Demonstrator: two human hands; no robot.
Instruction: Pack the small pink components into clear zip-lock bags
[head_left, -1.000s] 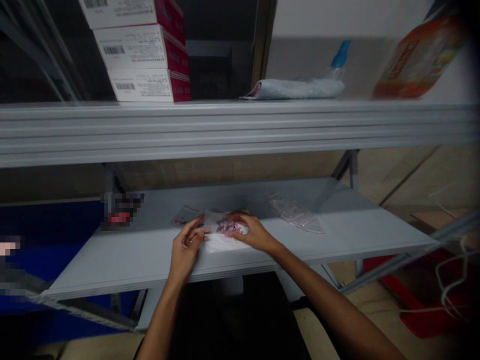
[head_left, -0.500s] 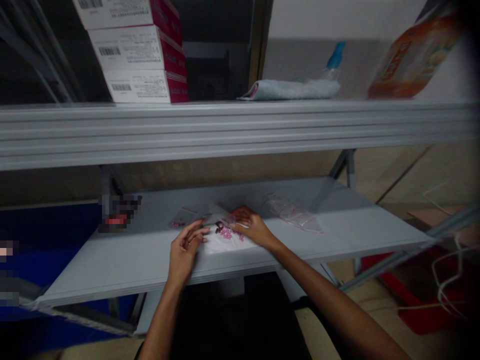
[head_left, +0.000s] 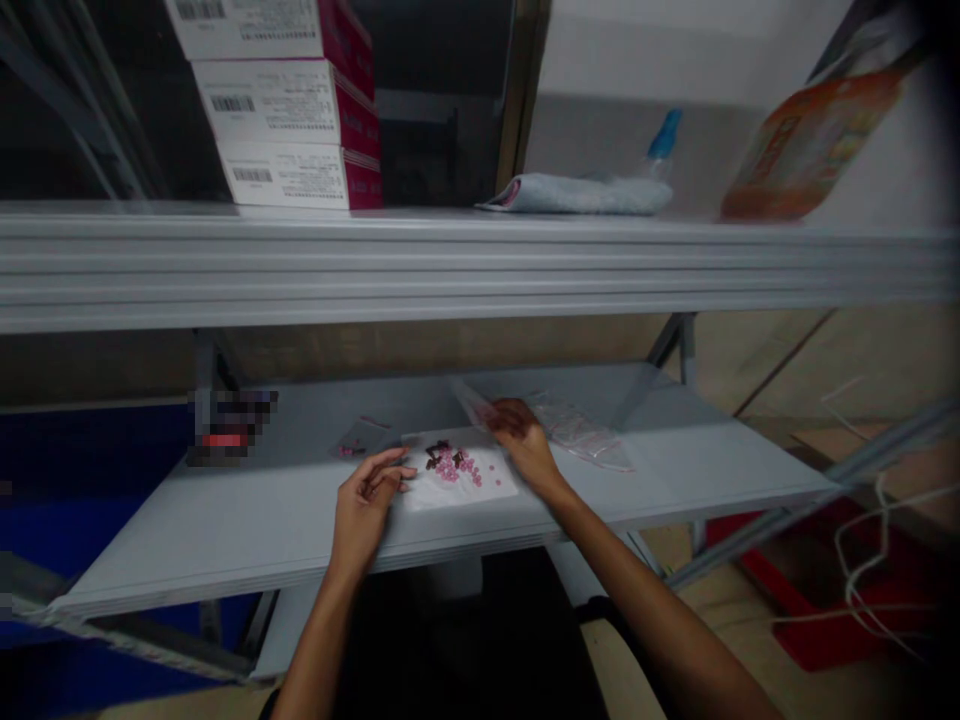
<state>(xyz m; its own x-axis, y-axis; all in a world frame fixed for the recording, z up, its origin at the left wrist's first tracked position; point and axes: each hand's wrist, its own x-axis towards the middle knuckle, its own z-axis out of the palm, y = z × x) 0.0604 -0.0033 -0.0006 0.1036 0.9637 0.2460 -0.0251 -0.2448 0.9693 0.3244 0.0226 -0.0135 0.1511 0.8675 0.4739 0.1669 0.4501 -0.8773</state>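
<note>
A white sheet (head_left: 491, 488) lies on the lower shelf, bearing a cluster of small pink round tablets or beads (head_left: 448, 467) and several dark brown pieces (head_left: 437, 450) beside them. At the sheet's left edge rests my left hand (head_left: 369, 492), its fingers bent and apart with nothing in them. My right hand (head_left: 521, 435) pinches a clear plastic bag (head_left: 469, 402) just above the sheet's back right corner. What is in that bag, if anything, cannot be made out. Behind my left hand lies a small zip bag (head_left: 364, 436) with a few pink and dark pieces inside.
Several flat clear bags (head_left: 585, 435) lie right of my right hand. The upper shelf (head_left: 420, 265) holds stacked white-and-magenta boxes (head_left: 289, 175), a folded cloth (head_left: 577, 194), a blue-topped bottle (head_left: 664, 140) and an orange pouch (head_left: 810, 150). Red bin (head_left: 810, 640) stands low right.
My right hand has moved right and slightly up with the bag, uncovering the pink pieces and more of the sheet. My left hand has stayed nearly in place.
</note>
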